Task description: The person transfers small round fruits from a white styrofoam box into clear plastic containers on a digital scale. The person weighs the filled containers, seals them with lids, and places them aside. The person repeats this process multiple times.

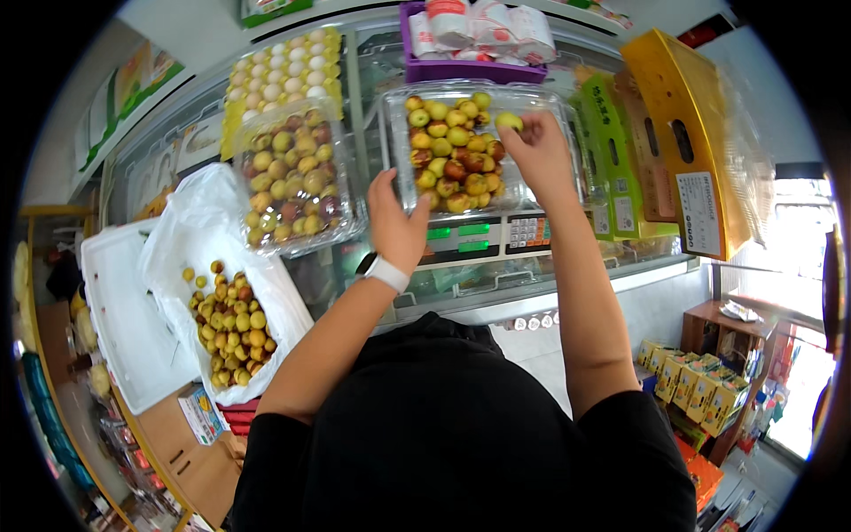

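A clear plastic clamshell box sits on a digital scale with lit green displays. Green and brown jujubes fill its left and middle part. Between the thumb and fingers of my right hand is a green jujube, held over the box's right side. My left hand is at the box's near left corner, fingers spread along its edge; whether it grips the rim is hard to tell. Left of it stands a second clear box, full of jujubes with its lid closed.
A white foam box lined with a plastic bag holds loose jujubes at the left. Behind are an egg tray and a purple basket of wrapped rolls. Green and yellow cartons stand at the right of the glass counter.
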Available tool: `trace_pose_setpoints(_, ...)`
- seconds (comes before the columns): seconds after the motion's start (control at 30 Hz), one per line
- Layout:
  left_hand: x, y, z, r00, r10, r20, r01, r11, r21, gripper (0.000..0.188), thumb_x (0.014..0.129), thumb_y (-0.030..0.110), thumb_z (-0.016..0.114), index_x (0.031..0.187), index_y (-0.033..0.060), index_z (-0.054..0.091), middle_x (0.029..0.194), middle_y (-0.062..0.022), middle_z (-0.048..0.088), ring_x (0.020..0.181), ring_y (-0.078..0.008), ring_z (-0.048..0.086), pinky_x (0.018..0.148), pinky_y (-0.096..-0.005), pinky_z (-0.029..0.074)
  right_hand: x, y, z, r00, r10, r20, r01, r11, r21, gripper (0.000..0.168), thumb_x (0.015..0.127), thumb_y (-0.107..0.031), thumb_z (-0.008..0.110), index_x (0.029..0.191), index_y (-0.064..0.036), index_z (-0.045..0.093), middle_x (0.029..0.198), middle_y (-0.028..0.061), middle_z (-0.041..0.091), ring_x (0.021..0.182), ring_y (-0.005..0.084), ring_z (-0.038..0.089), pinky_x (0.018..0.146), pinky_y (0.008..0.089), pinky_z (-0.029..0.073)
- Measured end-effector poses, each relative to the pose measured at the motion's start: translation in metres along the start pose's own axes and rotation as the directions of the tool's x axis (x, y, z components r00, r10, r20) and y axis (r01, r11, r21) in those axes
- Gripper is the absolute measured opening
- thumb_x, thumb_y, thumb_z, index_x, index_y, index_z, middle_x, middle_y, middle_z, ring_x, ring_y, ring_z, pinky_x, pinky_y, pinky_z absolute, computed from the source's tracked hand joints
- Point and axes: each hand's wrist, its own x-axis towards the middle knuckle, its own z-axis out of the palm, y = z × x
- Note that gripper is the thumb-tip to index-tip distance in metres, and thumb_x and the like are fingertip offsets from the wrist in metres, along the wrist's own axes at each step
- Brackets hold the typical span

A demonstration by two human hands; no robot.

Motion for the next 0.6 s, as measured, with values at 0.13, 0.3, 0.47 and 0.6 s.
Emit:
trace_pose_setpoints(0.13, -0.003, 0.002, -0.027, 0.989, 0.145, 0.022, -0.145, 0.989, 0.026, 0.039, 0.079, 0.008, 0.061, 0.114, -0.0003, 0.046, 0.115, -0.0192, 0.049, 0.108, -0.0344, 0.047, 0.092, -0.0376, 0.038, -0.083, -0.044, 0.032, 0.979, 0.066, 0.193, -0.137, 0.913, 0.384, 0.031, 0.08, -0.009, 0.066, 0.105, -0.001, 0.049, 0.09, 0.003, 0.054, 0.082, 0.0086, 0.052, 0.072, 0.0225, 0.043)
trace_pose_setpoints(0.3, -0.037, -0.003, -0.135, 0.972, 0.09, 0.217, -0.049, 0.981, -0.185, 0.02, 0.087, 0.002, 0.049, 0.105, 0.0003, 0.058, 0.094, -0.0112, 0.062, 0.083, -0.0189, 0.062, 0.076, -0.0285, 0.047, -0.158, -0.021, 0.112, 0.76, 0.33, 0.56, -0.279, 0.944, -0.178, 0.032, 0.079, -0.014, 0.066, 0.106, -0.005, 0.051, 0.09, 0.0064, 0.058, 0.082, 0.0122, 0.056, 0.071, 0.0254, 0.046)
trace_pose_setpoints(0.47, -0.074, -0.081, -0.263, 0.974, -0.074, -0.213, 0.067, 0.997, -0.04, 0.025, 0.084, -0.004, 0.047, 0.106, 0.0011, 0.058, 0.098, -0.0098, 0.061, 0.083, -0.0172, 0.061, 0.075, -0.0268, 0.048, -0.227, 0.051, 0.22, 0.727, -0.114, 0.677, 0.282, 0.949, -0.143, 0.037, 0.076, -0.013, 0.064, 0.109, -0.006, 0.049, 0.095, 0.0137, 0.055, 0.083, 0.0305, 0.057, 0.074, 0.039, 0.048)
trace_pose_setpoints(0.6, -0.11, -0.139, -0.358, 0.875, -0.261, -0.408, 0.269, 0.962, -0.039, 0.032, 0.084, -0.003, 0.047, 0.116, -0.0001, 0.052, 0.111, -0.0116, 0.056, 0.098, -0.018, 0.057, 0.085, -0.0297, 0.045, -0.238, 0.061, 0.243, 0.706, -0.115, 0.699, 0.394, 0.884, -0.252, 0.039, 0.075, -0.009, 0.062, 0.112, -0.006, 0.048, 0.107, 0.0154, 0.051, 0.094, 0.0351, 0.054, 0.079, 0.0418, 0.046)
